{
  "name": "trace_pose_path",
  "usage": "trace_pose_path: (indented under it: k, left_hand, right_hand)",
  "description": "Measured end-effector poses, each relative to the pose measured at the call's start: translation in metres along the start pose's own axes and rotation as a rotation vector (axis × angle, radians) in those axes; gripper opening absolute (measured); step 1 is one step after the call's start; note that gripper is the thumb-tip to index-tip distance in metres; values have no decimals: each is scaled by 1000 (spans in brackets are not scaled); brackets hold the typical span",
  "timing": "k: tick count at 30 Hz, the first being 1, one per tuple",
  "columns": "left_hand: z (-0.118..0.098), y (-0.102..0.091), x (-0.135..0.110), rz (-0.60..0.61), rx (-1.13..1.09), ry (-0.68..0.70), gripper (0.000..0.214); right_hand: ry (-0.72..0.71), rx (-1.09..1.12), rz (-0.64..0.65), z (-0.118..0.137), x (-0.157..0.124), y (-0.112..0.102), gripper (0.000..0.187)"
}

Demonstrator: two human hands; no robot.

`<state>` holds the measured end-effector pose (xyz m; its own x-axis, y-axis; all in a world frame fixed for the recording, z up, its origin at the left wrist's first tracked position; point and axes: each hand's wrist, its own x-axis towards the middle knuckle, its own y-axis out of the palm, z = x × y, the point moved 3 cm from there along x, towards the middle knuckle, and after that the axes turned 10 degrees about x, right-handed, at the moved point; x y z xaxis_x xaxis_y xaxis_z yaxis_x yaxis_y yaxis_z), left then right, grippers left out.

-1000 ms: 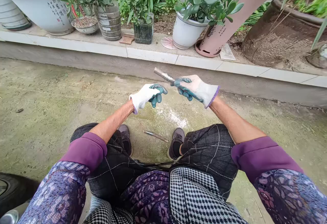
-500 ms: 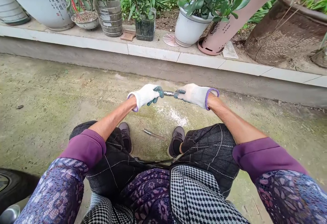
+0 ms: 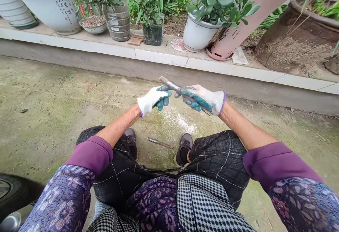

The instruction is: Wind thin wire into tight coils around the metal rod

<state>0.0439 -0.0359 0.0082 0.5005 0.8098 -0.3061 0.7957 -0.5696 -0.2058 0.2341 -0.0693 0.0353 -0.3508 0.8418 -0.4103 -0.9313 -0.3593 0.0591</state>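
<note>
A thin metal rod (image 3: 171, 84) with a shiny silver, wrapped-looking stretch slants between my gloved hands above the concrete. My right hand (image 3: 200, 97), in a white glove with a teal palm, is closed round its lower part, and the rod's far end shows past the wrist side. My left hand (image 3: 155, 99), gloved alike, has curled fingers, thumb and forefinger at the rod's silver part; the exact contact is partly hidden. A similar rod (image 3: 159, 142) lies on the ground between my shoes.
White powder or flakes (image 3: 182, 122) are scattered on the concrete floor below my hands. Ahead runs a low tiled ledge (image 3: 159, 57) carrying potted plants, among them a white pot (image 3: 200, 36) and a pink pot (image 3: 233, 36). A black tyre (image 3: 16, 196) stands at the lower left.
The rod has turned from level to slanting, its free end now pointing up and left past my left fingers. My right hand has rolled so its teal palm shows.
</note>
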Motion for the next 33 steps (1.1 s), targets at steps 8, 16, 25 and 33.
trace_pose_path:
  k: [8, 16, 25, 33]
  left_hand:
    - [-6, -13, 0, 145, -27, 131, 16]
    - [-6, 2, 4, -80, -247, 50, 5]
    - [-23, 14, 9, -195, -212, 34, 14]
    - [-2, 18, -6, -48, -174, 78, 19]
  right_hand:
    - [116, 131, 166, 1, -5, 10, 31]
    - [-200, -381, -36, 2, 9, -3, 29]
    - [-507, -982, -449, 12, 12, -5, 25]
    - [-372, -35, -323, 19, -3, -8, 29]
